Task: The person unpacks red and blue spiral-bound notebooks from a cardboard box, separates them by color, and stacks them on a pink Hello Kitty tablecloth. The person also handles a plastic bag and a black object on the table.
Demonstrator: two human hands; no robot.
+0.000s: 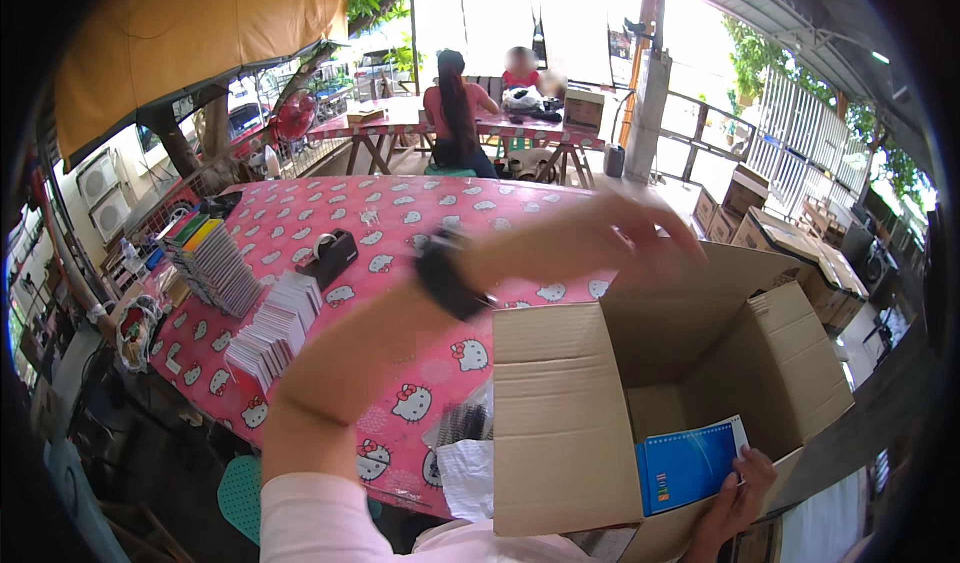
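Note:
An open cardboard box (570,423) stands at the right with its flaps spread. Inside its near part lies a blue spiral-bound notebook (690,468), cover facing up. My right hand (740,493) reaches over the box's near wall and grips the notebook's right edge, thumb on top. Wearing a black wristwatch (450,275), my left arm stretches across the table to the box's far side. There my left hand (645,238) hovers by the far flap, smeared by motion. Whether its fingers touch the flap cannot be made out.
A pink patterned table (400,353) carries a stack of notebooks (215,268), a row of white-edged booklets (275,328), a black tape dispenser (330,256) and crumpled plastic (465,468). More cartons (800,253) stand at the right. People sit at a farther table (400,128).

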